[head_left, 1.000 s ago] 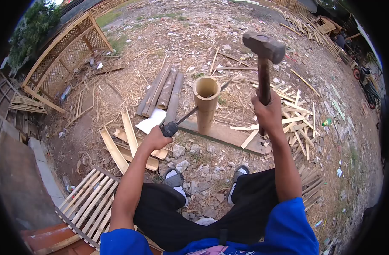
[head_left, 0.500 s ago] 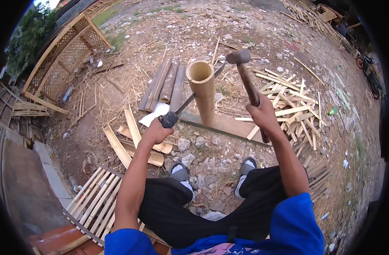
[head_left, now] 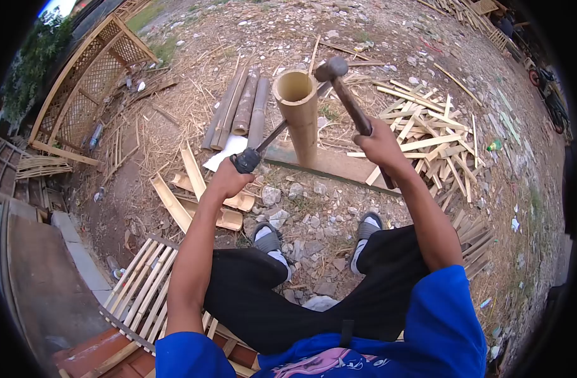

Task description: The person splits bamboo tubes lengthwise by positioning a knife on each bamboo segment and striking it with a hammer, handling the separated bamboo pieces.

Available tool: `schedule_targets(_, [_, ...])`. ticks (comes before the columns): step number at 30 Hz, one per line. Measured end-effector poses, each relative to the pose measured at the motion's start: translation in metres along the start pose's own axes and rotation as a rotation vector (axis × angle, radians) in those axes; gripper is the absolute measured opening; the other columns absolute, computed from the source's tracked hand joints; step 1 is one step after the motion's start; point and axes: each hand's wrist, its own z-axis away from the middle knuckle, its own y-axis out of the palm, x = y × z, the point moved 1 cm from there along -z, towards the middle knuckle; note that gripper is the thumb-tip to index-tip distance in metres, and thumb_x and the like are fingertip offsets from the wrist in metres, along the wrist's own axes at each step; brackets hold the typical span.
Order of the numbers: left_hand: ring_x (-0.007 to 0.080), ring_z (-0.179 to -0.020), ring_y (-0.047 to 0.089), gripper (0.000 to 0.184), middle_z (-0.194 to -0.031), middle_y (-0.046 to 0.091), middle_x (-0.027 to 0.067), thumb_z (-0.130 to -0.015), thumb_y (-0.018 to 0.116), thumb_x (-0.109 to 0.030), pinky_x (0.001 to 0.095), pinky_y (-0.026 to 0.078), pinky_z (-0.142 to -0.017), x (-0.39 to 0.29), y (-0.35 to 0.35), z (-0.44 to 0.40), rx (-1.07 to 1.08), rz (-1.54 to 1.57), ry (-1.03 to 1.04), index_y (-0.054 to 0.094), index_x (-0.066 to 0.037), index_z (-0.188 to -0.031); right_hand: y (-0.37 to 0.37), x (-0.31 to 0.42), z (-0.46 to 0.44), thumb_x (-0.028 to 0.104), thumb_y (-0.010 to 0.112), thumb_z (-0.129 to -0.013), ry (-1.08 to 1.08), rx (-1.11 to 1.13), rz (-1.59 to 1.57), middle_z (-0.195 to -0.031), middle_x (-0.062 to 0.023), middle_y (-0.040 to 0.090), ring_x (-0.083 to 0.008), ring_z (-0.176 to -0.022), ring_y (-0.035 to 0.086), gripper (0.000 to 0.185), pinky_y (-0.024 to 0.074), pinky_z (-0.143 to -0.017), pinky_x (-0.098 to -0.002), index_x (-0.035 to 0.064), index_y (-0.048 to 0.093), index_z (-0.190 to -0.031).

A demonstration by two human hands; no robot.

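Observation:
A thick bamboo section (head_left: 299,120) stands upright on a wooden plank (head_left: 345,170). My left hand (head_left: 230,179) is closed round the black-wrapped handle of a long knife (head_left: 274,135), left of the bamboo. Its blade meets the bamboo's side below the rim and shows again on the far right side; whether it sits inside or behind the wall, I cannot tell. My right hand (head_left: 383,146) grips the wooden handle of a hammer (head_left: 350,101). The hammer's head is at the bamboo's right side, overlapping the blade's tip in view, so contact cannot be made out.
Uncut bamboo poles (head_left: 244,104) lie beyond the plank on the left, with split bamboo halves (head_left: 172,203) nearer. A heap of bamboo strips (head_left: 436,142) spreads on the right. A slatted bamboo piece (head_left: 140,286) is at lower left, and a lattice panel (head_left: 87,85) stands farther back.
The hammer has swung down and left, bringing its head to the bamboo's right side by the blade tip. My left hand keeps its hold on the knife. The view has tilted slightly.

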Motion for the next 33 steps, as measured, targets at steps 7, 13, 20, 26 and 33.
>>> schedule_targets(7, [0.0222,-0.085,0.061,0.047,-0.096,0.066,0.0113,-0.066,0.074,-0.015,0.0348,0.048,-0.082,-0.004,0.002,0.009,0.09,0.029,-0.077,0.061,0.002,-0.107,-0.059,0.076,0.004,0.009,0.065,-0.09,-0.265,-0.208,-0.329,-0.058,0.0058,0.045,-0.0036,-0.046,0.041,0.013,0.0318,-0.043,-0.024,0.0041,0.054,-0.086])
schedule_targets(13, [0.0252,-0.076,0.064,0.034,-0.085,0.069,0.0146,-0.068,0.072,-0.015,0.0372,0.05,-0.074,-0.015,0.002,0.004,0.053,0.016,0.033,0.065,0.0,-0.098,-0.004,-0.031,-0.009,0.015,0.069,-0.083,0.155,0.089,0.183,-0.06,0.0005,0.049,-0.0105,-0.052,0.048,0.021,0.0413,-0.051,-0.0313,0.0053,0.051,-0.077])
schedule_targets(20, [0.0244,-0.073,0.062,0.035,-0.082,0.067,0.0139,-0.068,0.072,-0.016,0.0372,0.049,-0.075,0.01,0.003,0.004,-0.004,0.037,0.02,0.064,0.001,-0.097,-0.081,0.074,0.0,0.034,0.074,-0.086,-0.159,-0.093,-0.035,-0.06,0.0045,0.045,-0.0069,-0.047,0.042,0.038,0.0365,-0.043,-0.023,0.0091,0.047,-0.078])
schedule_targets(26, [0.0216,-0.08,0.059,0.046,-0.091,0.065,0.0111,-0.065,0.074,-0.014,0.0339,0.048,-0.079,-0.011,-0.002,0.012,0.076,0.016,-0.053,0.059,0.004,-0.105,-0.116,0.061,-0.049,0.028,0.067,-0.092,-0.529,-0.371,-0.341,-0.053,0.0044,0.044,-0.0064,-0.044,0.043,0.027,0.0341,-0.042,-0.023,0.0088,0.056,-0.076])
schedule_targets(33, [0.0241,-0.081,0.062,0.038,-0.089,0.067,0.0129,-0.066,0.073,-0.017,0.0361,0.049,-0.078,-0.014,-0.006,0.004,0.087,-0.128,-0.047,0.063,0.002,-0.098,-0.002,-0.029,-0.007,0.023,0.071,-0.085,0.268,0.24,-0.028,-0.059,-0.001,0.049,-0.0126,-0.047,0.05,0.028,0.0389,-0.041,-0.0305,0.0017,0.053,-0.077])
